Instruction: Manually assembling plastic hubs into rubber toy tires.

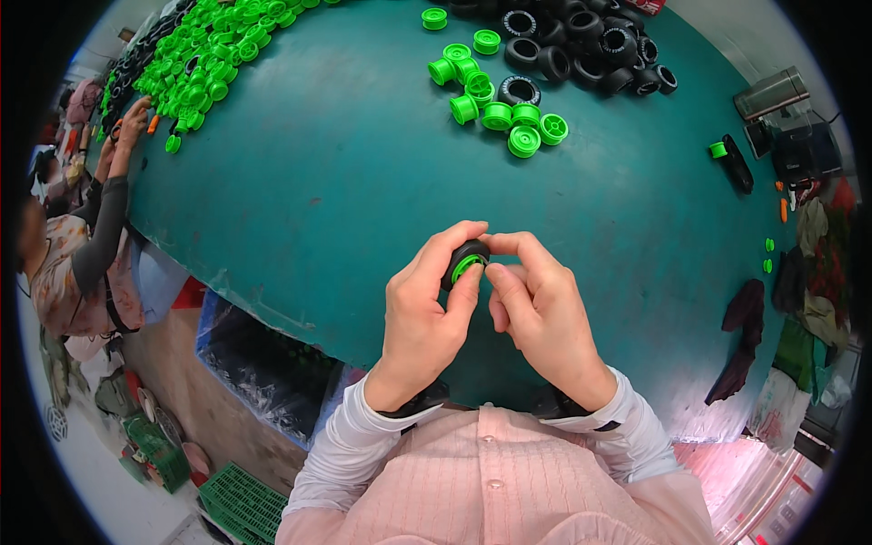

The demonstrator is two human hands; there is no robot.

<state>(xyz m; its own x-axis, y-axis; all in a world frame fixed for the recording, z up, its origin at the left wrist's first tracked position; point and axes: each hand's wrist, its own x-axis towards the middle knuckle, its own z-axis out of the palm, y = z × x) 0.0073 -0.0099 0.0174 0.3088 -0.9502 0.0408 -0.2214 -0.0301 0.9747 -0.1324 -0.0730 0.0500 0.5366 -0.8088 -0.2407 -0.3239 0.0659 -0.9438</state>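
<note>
Close in front of my body, both hands hold a small black rubber tyre [466,248] with a bright green wheel rim [464,266] inside it. My left hand [424,304] is closed round its left side, thumb against the green rim and fingers over the far edge. My right hand [542,295] grips the tyre's right edge between thumb and index finger, its other fingers curled in. The fingers partly cover the wheel, so I cannot tell how fully the rim sits in the tyre. It is held above the green tabletop [345,209].
Ahead lie loose green rims [497,115] beside a heap of black tyres [586,41]. A larger pile of green rims [204,68] is at the far left, where a co-worker's hand [134,123] reaches in. A metal flask [770,94] and dark cloth [743,336] are at the right.
</note>
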